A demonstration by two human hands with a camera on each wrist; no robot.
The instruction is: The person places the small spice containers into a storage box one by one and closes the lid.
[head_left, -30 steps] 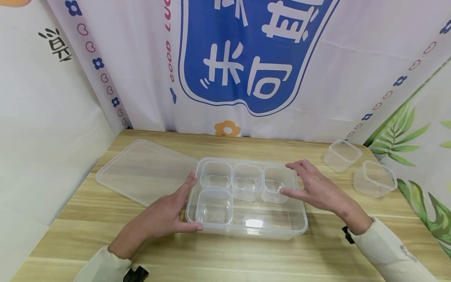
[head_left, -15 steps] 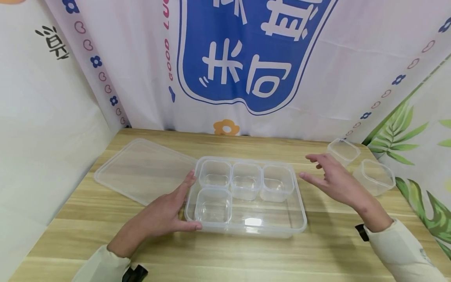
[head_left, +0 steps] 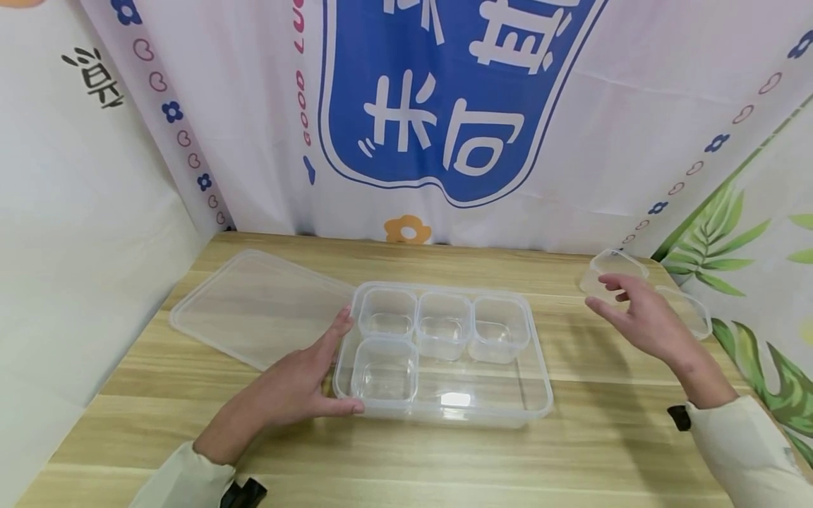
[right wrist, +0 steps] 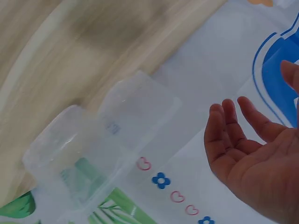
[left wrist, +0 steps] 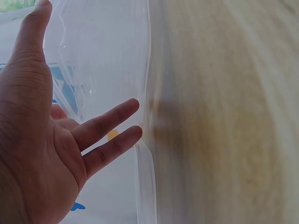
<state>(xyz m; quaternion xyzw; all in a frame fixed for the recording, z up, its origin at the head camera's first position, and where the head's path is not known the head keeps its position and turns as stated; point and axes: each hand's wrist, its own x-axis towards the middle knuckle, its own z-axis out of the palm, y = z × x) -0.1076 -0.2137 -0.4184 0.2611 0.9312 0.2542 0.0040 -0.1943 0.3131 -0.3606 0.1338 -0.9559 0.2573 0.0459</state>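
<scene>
The right hand [head_left: 648,321] has moved nearer two cups [head_left: 615,263], apparently apart.

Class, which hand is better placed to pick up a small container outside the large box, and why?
The right hand, probably: it is empty and near both loose containers, while the left hand is at the large box's left end.
</scene>
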